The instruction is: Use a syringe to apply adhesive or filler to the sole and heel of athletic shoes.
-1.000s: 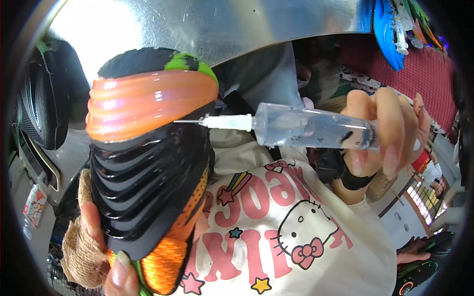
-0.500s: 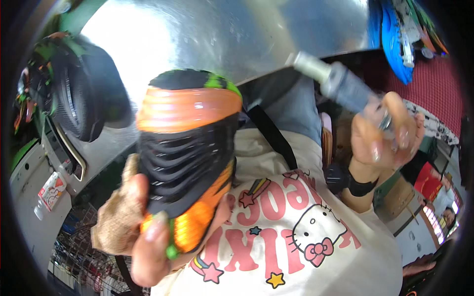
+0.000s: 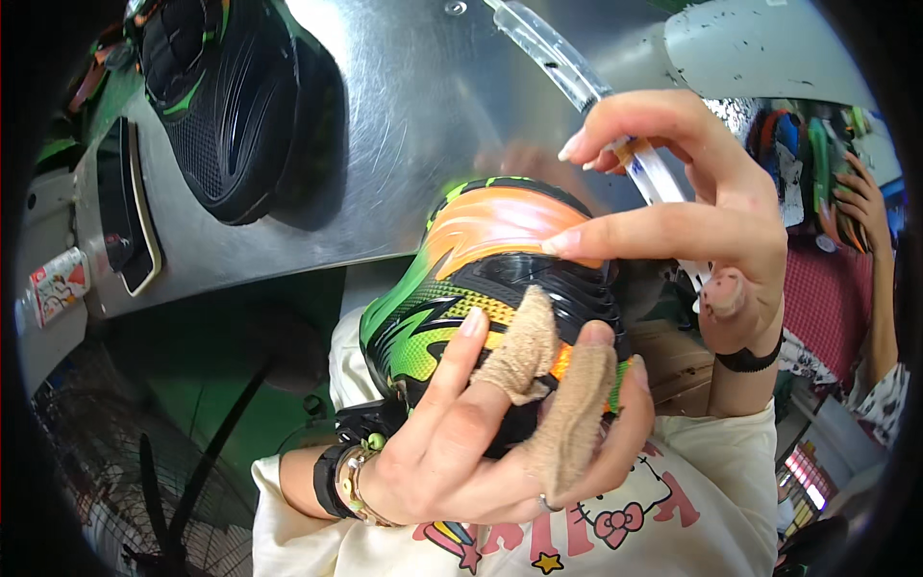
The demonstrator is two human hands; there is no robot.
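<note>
My left hand (image 3: pixel 452 457) is wrapped round a black, green and orange shoe (image 3: pixel 510 219) in front of my shirt. Beige cloth finger covers (image 3: pixel 582 413) sit on two of its fingers. From the right, my right hand (image 3: pixel 716 207) reaches over the shoe, one fingertip pressing on its glossy orange band. A clear syringe-like tube (image 3: pixel 553 58) with a pale, narrow tip is held in this same hand, its tip pointing to the far left over the table. Fingers cover part of the tube.
A second dark shoe (image 3: pixel 231 130) stands on the shiny metal table (image 3: pixel 413 135) at the left. Nearby lie a phone-like slab (image 3: pixel 125 207) and a labelled bottle (image 3: pixel 62 284). A wire fan guard (image 3: pixel 106 510) is at lower left. Another person's hand (image 3: pixel 859 207) touches shoes at the right.
The shoe has moved right and turned, showing its patterned green side. My right hand has come left with the tube and now touches the shoe. The view has shifted too.
</note>
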